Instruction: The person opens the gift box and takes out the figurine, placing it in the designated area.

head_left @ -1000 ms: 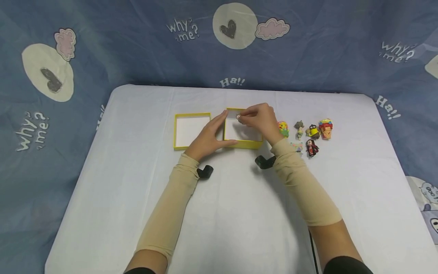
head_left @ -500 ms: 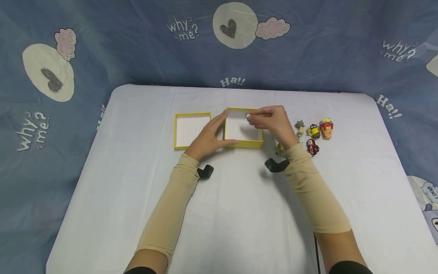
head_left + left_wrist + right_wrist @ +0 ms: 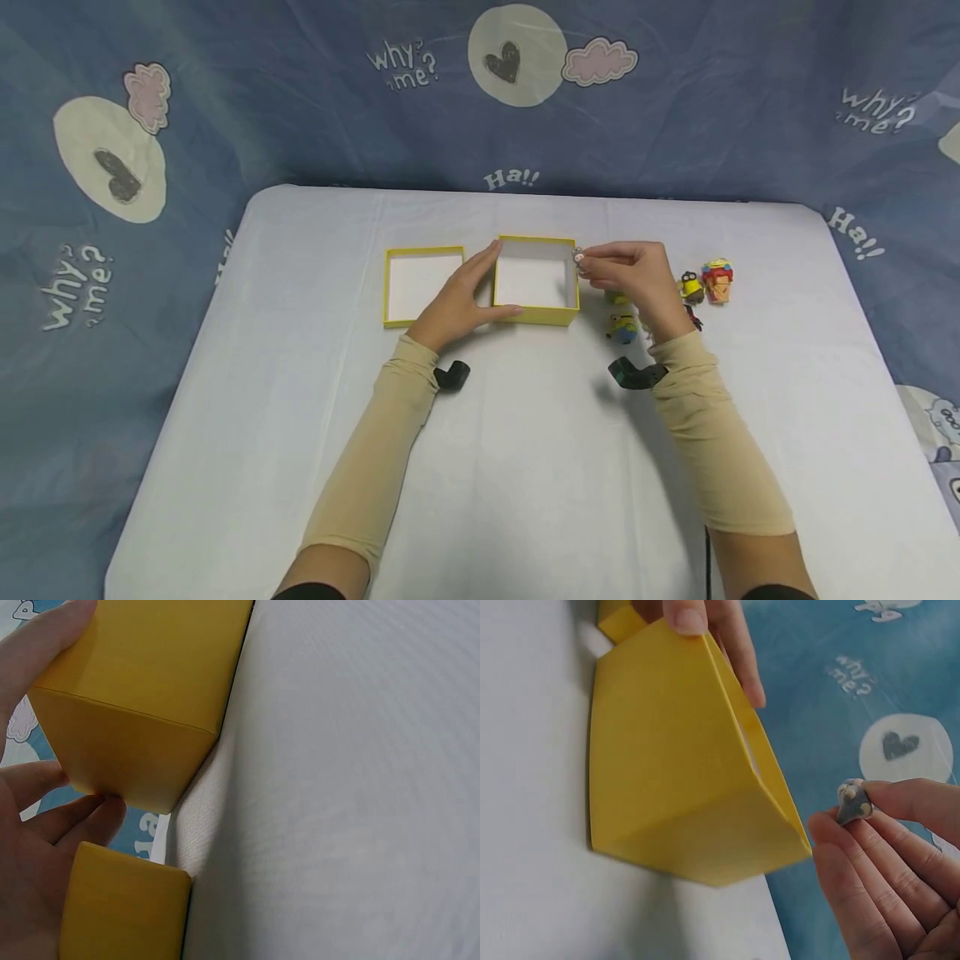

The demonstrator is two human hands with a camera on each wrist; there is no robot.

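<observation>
In the head view, a yellow-rimmed box (image 3: 536,315) with a pale inside stands mid-table. My left hand (image 3: 459,302) grips its left side, thumb on the front wall and fingers along the left wall. The left wrist view shows fingertips (image 3: 109,810) against the yellow wall. Just past the box's right rim, my right hand (image 3: 637,271) pinches a small grey-and-white toy figure (image 3: 853,801) between thumb and fingers. Beneath and beside that hand lie a yellow-and-blue toy figure (image 3: 622,327), a yellow-and-brown figure (image 3: 691,287) and a red-and-orange figure (image 3: 717,281); others are partly hidden by the hand.
Left of the box lies a second yellow-rimmed tray or lid (image 3: 386,287), its right part behind the left hand. A white cloth covers the table (image 3: 525,467). Blue printed fabric (image 3: 315,100) hangs behind. Black wrist cameras jut out below both hands.
My right hand has moved right, from over the box to beyond its right rim, still pinching the grey toy figure. It now covers different figures. My left hand stays on the box.
</observation>
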